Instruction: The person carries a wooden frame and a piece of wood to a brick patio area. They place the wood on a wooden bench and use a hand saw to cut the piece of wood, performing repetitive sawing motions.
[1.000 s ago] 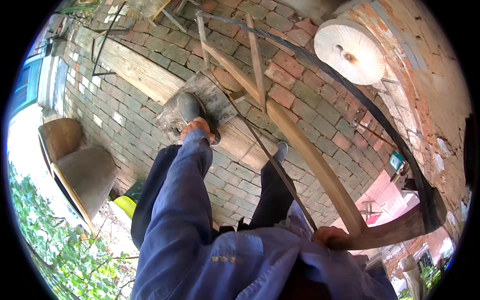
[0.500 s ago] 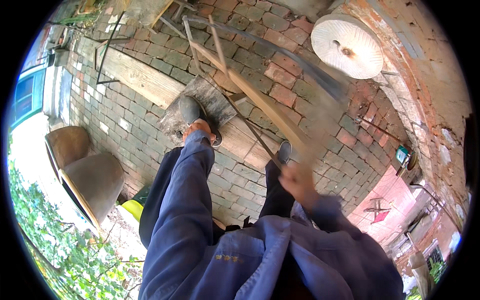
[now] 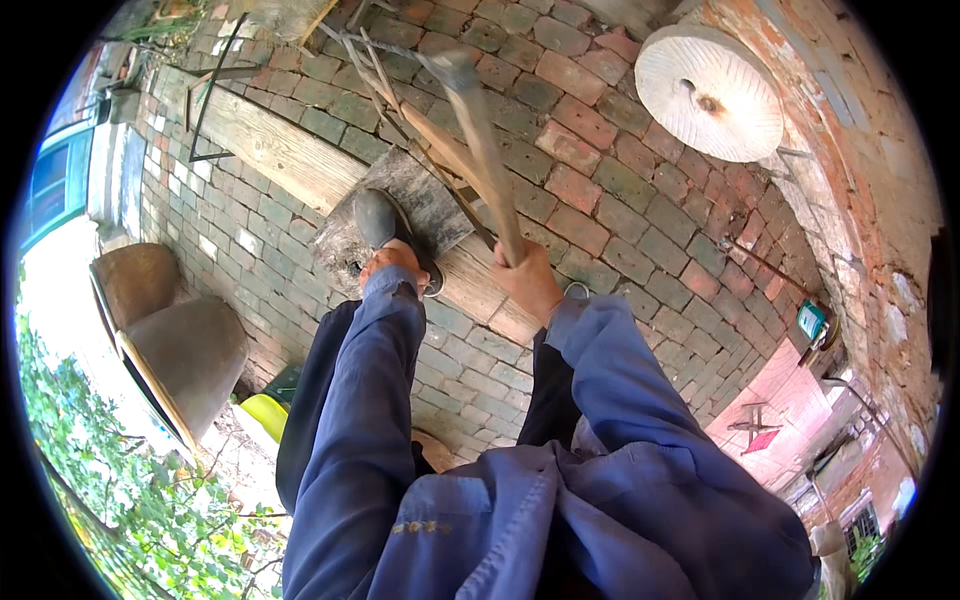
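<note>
A wooden frame saw (image 3: 445, 145) slants across the work, partly smeared by motion. My right hand (image 3: 528, 280) is closed around the lower end of its upright end bar (image 3: 487, 160). The thin dark blade (image 3: 465, 208) runs from beside that hand toward the far left, across the edge of a weathered grey board (image 3: 340, 240). This board lies on a long pale plank (image 3: 285, 145). My left foot, in a dark shoe (image 3: 377, 217), stands on the board. Against the shoe, near the ankle, my left hand (image 3: 393, 260) rests low, with its fingers mostly hidden.
Brick paving (image 3: 610, 190) surrounds the plank. A round grooved millstone (image 3: 740, 90) leans at the wall on the far right. To the left are large brown pots (image 3: 190, 350) and a yellow-green object (image 3: 266, 418). A thin black metal frame (image 3: 207, 110) stands over the plank.
My right hand has moved forward and left, carrying the frame saw along its length toward the far left. My left hand and shoe have stayed in place on the board.
</note>
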`<control>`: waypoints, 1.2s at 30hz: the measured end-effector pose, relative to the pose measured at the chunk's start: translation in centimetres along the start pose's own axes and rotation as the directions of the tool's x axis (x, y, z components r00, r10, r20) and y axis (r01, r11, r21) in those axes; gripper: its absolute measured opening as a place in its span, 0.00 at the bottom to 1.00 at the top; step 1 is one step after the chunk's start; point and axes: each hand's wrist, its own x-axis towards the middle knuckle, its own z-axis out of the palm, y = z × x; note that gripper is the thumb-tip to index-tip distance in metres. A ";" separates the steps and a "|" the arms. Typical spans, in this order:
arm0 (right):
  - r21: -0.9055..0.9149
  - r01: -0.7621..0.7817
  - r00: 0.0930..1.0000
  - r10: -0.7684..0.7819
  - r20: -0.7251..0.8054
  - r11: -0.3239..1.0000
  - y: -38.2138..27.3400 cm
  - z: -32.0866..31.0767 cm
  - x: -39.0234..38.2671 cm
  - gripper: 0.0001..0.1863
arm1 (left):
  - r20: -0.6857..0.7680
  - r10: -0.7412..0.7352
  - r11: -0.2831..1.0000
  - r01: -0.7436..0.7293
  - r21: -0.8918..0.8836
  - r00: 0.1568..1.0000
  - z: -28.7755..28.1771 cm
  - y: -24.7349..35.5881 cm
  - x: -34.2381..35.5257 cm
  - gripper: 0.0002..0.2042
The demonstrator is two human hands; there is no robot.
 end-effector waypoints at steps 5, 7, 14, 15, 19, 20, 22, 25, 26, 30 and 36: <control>-0.159 -0.110 0.989 0.123 0.078 0.981 -5.9 -4.6 -10.4 0.10 | 0.055 0.035 0.999 -0.034 -0.021 0.998 -1.1 -0.9 -1.9 0.37; -0.215 0.069 0.980 -0.026 0.196 0.974 -8.3 -9.6 -18.1 0.15 | 0.057 -0.037 0.999 0.038 -0.011 0.998 -1.9 -0.6 -2.8 0.36; -0.163 0.098 0.989 -0.078 0.125 0.982 -9.2 -12.0 -22.6 0.18 | 0.067 -0.038 0.998 0.041 -0.050 0.997 -0.2 -1.4 -0.6 0.36; -0.147 0.063 0.993 -0.047 0.111 0.987 -6.7 -9.8 -18.4 0.15 | 0.061 -0.037 0.998 0.040 -0.042 0.997 -0.3 -1.1 -1.1 0.37; -0.071 -0.093 0.995 0.096 0.041 0.993 0.5 -2.4 -3.6 0.08 | -0.030 0.081 0.997 -0.081 0.001 0.996 -1.7 1.0 -3.1 0.31; -0.035 -0.129 0.990 0.131 0.056 0.991 -0.3 -1.7 -2.1 0.08 | -0.002 0.084 0.996 -0.084 0.000 0.996 -2.8 1.2 -3.5 0.30; -0.002 -0.126 0.992 0.126 0.001 0.992 -3.0 -1.8 -3.7 0.08 | -0.001 0.018 0.999 -0.018 -0.045 1.000 -3.9 1.1 -4.6 0.28; -0.226 -0.067 0.996 0.079 0.044 0.972 -5.3 -5.3 -11.3 0.09 | 0.060 0.000 0.999 0.003 -0.053 0.998 -3.1 0.4 -4.0 0.38; -0.239 -0.015 0.997 0.032 0.068 0.971 -6.3 -7.8 -15.9 0.11 | 0.088 -0.001 0.998 0.005 -0.055 0.996 -2.5 -0.5 -3.0 0.37; 0.684 -0.579 0.815 0.270 0.513 0.444 -6.9 -15.5 -28.6 0.14 | 0.007 -0.023 1.000 0.023 -0.018 1.000 0.6 -0.9 -0.5 0.34; -0.002 -0.120 0.980 0.119 0.158 0.993 -3.3 -8.5 -15.3 0.14 | 0.073 -0.025 1.000 0.026 -0.017 0.997 -1.0 -0.7 -2.2 0.34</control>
